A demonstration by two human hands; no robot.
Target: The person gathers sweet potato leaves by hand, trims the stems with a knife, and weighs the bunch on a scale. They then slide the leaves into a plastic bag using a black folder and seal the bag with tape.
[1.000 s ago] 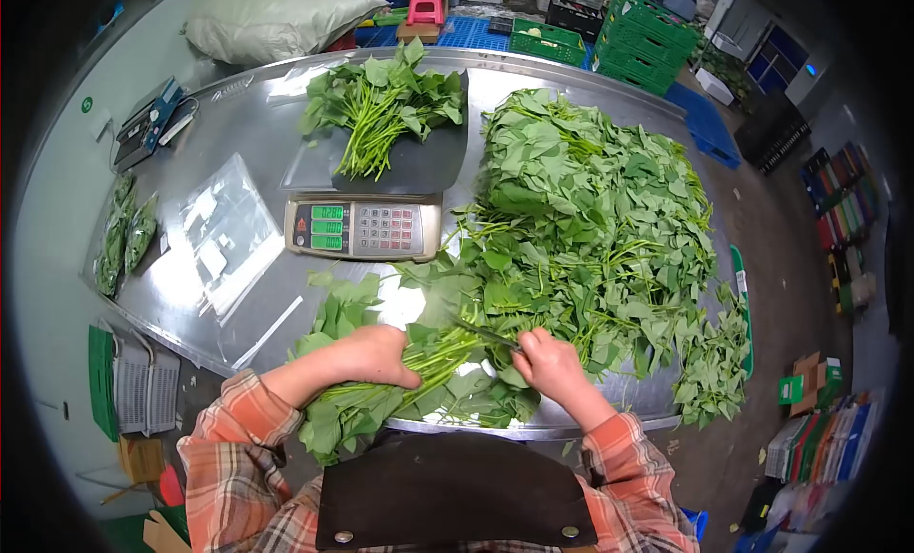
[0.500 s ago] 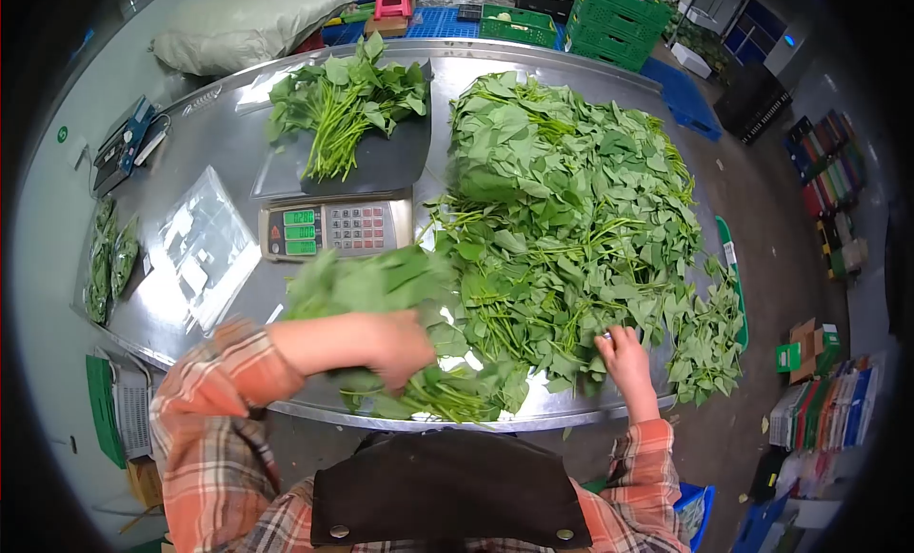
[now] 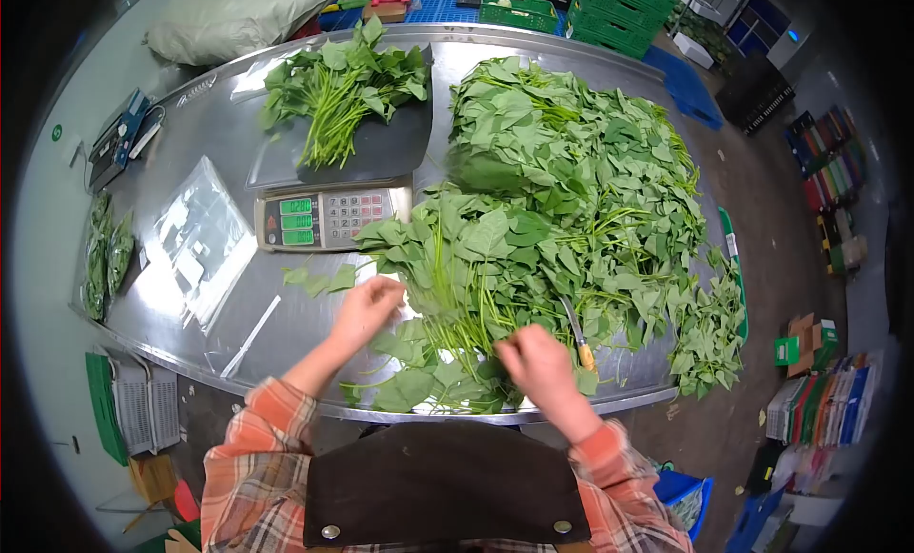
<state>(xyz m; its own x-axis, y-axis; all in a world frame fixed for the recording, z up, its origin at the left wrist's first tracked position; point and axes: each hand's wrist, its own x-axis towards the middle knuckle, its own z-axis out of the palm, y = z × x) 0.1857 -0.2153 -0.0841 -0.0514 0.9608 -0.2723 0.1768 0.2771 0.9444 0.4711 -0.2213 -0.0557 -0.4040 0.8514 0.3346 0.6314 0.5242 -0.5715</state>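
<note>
My left hand (image 3: 367,313) is at the left edge of the loose greens, its fingers curled close to the leaves; whether anything is in them is hidden. My right hand (image 3: 541,365) is closed at the stem ends of a bunch of leafy green stems (image 3: 462,291) lying at the near side of the pile. Just right of that hand, a knife (image 3: 580,339) with a yellow handle lies on the greens. A large heap of leafy greens (image 3: 581,172) covers the right half of the metal table (image 3: 314,372). Another bunch (image 3: 347,91) rests on the scale's dark plate.
The digital scale (image 3: 328,218) has lit green displays. Clear plastic bags (image 3: 198,239) lie left of it, and bagged greens (image 3: 109,253) sit at the table's left edge. A stuffed white sack (image 3: 238,22) and green crates (image 3: 619,18) stand beyond the far edge.
The greens under my left hand now lie farther right, and that hand has moved up and left. My right hand has moved left to the stems; the knife lies exposed near its earlier place.
</note>
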